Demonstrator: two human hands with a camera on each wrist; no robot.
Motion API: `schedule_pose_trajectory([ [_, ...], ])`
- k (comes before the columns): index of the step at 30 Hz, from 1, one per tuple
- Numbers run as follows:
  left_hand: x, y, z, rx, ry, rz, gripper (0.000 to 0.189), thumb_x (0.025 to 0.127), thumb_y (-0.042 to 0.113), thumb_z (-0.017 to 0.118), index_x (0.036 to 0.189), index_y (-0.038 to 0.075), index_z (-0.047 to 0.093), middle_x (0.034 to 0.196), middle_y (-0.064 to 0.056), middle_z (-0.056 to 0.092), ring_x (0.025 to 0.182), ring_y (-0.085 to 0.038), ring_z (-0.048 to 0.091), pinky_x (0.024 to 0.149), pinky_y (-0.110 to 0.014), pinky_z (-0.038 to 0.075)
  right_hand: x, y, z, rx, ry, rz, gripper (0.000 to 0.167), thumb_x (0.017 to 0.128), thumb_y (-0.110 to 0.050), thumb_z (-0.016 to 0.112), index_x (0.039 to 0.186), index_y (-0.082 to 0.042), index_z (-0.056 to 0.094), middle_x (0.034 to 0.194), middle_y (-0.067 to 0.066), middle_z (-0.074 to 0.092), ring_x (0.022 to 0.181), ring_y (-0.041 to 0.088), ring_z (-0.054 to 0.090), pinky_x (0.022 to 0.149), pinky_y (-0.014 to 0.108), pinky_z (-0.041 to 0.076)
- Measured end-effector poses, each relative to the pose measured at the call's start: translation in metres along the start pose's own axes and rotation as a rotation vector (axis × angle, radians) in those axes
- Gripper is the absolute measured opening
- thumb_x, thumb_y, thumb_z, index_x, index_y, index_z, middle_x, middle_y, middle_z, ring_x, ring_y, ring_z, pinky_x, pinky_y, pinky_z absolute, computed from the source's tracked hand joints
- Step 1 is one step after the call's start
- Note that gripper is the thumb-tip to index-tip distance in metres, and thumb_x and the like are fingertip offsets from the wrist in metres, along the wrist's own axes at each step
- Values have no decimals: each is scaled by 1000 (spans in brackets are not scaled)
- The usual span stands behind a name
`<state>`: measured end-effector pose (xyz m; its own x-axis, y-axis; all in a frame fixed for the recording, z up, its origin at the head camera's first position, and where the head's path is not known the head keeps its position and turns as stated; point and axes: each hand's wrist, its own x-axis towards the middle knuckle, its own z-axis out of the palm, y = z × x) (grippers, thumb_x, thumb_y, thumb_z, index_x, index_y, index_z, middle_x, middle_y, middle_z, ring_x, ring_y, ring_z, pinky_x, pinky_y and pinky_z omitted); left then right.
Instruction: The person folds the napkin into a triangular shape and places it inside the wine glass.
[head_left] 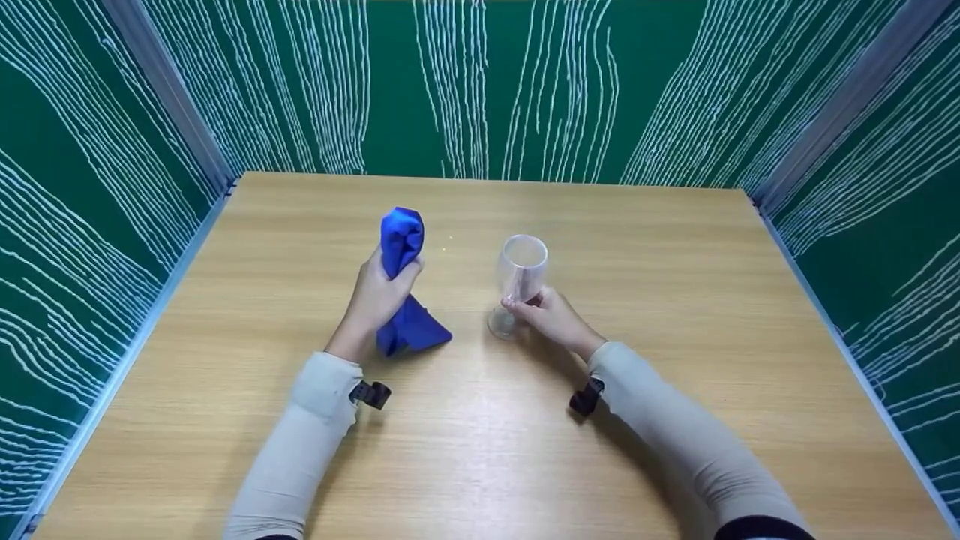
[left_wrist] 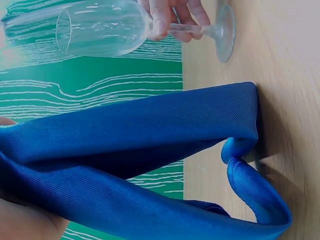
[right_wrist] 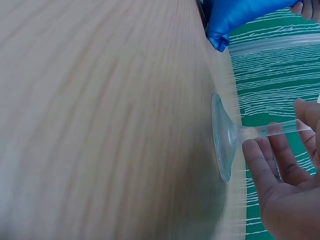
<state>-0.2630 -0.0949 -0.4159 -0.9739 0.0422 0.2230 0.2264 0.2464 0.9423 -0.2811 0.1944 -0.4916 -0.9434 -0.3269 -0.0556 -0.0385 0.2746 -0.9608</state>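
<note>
My left hand (head_left: 384,294) grips a shiny blue cloth (head_left: 409,330) around its middle. A bunched end of the cloth sticks up above the fist, and the lower part hangs in folds down to the tabletop. To the right of it, my right hand (head_left: 553,319) pinches a clear stemmed glass (head_left: 523,259) by the stem, below the bowl. The glass is upright, its round foot (right_wrist: 225,137) at the tabletop. In the left wrist view, the cloth (left_wrist: 125,130) forms long loops, with the glass (left_wrist: 107,27) beyond it.
Both hands work over a light wooden table (head_left: 465,465). Green panels (head_left: 517,90) with white wavy lines stand along the back and both sides. Metal posts (head_left: 176,90) mark the back corners.
</note>
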Motion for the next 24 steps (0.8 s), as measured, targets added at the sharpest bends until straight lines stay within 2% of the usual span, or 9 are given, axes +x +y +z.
schedule_pose_trajectory([
  [4,0,1,0,6,4,5,30,96,22,62,116,1,56,104,-13,62,95,-26,57,88,-43,46,0,0,-1,-23,-4,10,59,96,-28,69,139,8,49,129,21,61,119,30,57,104,42,44],
  [11,0,3,1,3,2,18,29,95,20,63,116,1,57,101,-12,63,92,-25,58,85,-40,46,-4,1,-16,-122,-52,-14,43,94,-10,66,130,10,53,120,22,64,113,34,60,98,43,49],
  [17,2,4,1,6,-12,13,36,96,22,63,124,-1,56,110,-16,63,99,-27,58,90,-43,47,-3,-4,-39,-152,41,-53,32,94,0,57,125,7,55,116,20,62,110,33,58,95,39,49],
  [24,1,8,0,11,-65,15,47,98,25,62,137,0,49,130,-18,60,116,-29,58,102,-49,44,-2,-21,-65,-121,142,-85,30,99,2,54,129,7,52,124,22,59,115,30,56,98,32,45],
])
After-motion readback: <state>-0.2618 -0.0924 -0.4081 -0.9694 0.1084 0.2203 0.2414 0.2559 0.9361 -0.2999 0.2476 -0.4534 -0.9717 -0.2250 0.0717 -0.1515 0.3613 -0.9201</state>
